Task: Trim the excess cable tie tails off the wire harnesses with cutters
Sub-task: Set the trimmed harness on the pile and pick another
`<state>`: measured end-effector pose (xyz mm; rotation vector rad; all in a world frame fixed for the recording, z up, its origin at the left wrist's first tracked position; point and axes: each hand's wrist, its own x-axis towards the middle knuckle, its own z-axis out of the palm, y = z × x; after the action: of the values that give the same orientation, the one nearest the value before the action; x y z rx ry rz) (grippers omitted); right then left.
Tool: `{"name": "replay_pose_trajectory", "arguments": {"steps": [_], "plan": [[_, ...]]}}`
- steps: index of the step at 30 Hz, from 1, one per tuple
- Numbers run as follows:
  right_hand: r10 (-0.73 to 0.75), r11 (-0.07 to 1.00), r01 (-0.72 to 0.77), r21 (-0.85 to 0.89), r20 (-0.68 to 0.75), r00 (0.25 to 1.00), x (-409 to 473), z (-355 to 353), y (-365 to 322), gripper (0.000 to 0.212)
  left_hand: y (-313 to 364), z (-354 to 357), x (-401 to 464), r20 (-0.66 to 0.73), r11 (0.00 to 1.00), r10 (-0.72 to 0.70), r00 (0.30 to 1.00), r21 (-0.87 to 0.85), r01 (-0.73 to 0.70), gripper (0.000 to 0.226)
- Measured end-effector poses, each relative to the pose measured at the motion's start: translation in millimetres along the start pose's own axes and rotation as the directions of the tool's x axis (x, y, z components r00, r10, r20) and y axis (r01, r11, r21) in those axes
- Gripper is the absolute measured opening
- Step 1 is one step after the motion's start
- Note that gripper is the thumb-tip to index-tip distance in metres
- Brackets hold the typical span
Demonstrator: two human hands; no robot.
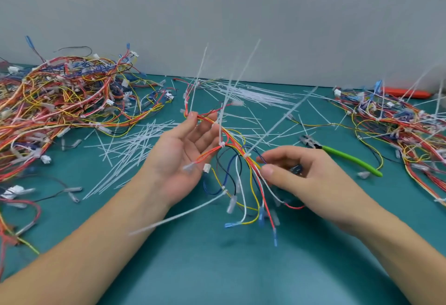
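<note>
On the green table (217,268), a big heap of wires (60,102) at left, a smaller heap (398,123) at right. Cut white tie tails (135,150) scattered between. Held above the middle: one wire harness (231,145), long uncut tails sticking up. Left hand (178,150) palm up, fingers relaxed under it. Right hand (299,172) pinches its wires. Green-handled cutters (347,157) lie just beyond the right hand, untouched.

Teal table (217,268), grey wall (241,15)
</note>
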<state>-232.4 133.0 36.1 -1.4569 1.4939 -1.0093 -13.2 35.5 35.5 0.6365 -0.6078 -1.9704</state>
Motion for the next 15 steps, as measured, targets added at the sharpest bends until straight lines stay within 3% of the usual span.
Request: {"name": "replay_pose_trajectory", "arguments": {"steps": [2,4,6,8,10,11,13,15], "plan": [[0.0,1.0,-0.002,0.031,0.083,0.997,-2,2,-2,0.038,-2,2,-2,0.016,1.0,-0.008,1.0,0.003,0.008,0.036],[0.023,0.982,-0.053,0.181,0.16,0.987,-3,1,-3,0.038,-5,5,-3,0.043,1.0,-0.023,0.999,0.02,0.022,0.034],[0.045,0.929,-0.124,0.349,0.227,0.973,-1,-5,-3,0.03,-5,6,-4,0.065,0.999,-0.036,0.997,0.015,0.035,0.036],[0.046,0.845,-0.187,0.501,0.279,0.959,1,-14,-6,0.035,0,6,-6,0.092,0.999,-0.047,0.995,-0.021,0.049,0.034],[0.083,0.705,-0.256,0.661,0.281,0.956,5,-28,-7,0.057,6,6,-9,0.125,0.997,-0.047,0.991,-0.049,0.054,0.017],[0.109,0.58,-0.303,0.756,0.296,0.949,6,-34,-9,0.06,9,6,-11,0.149,0.997,-0.045,0.988,-0.056,0.054,0.011],[0.113,0.338,-0.312,0.888,0.291,0.95,9,-43,-7,0.037,9,6,-13,0.204,0.996,-0.064,0.977,-0.048,0.075,0.011],[0.122,0.251,-0.217,0.943,0.192,0.974,9,-48,-5,0.046,6,8,-15,0.234,0.995,-0.1,0.967,0.019,0.099,0.014]]}}
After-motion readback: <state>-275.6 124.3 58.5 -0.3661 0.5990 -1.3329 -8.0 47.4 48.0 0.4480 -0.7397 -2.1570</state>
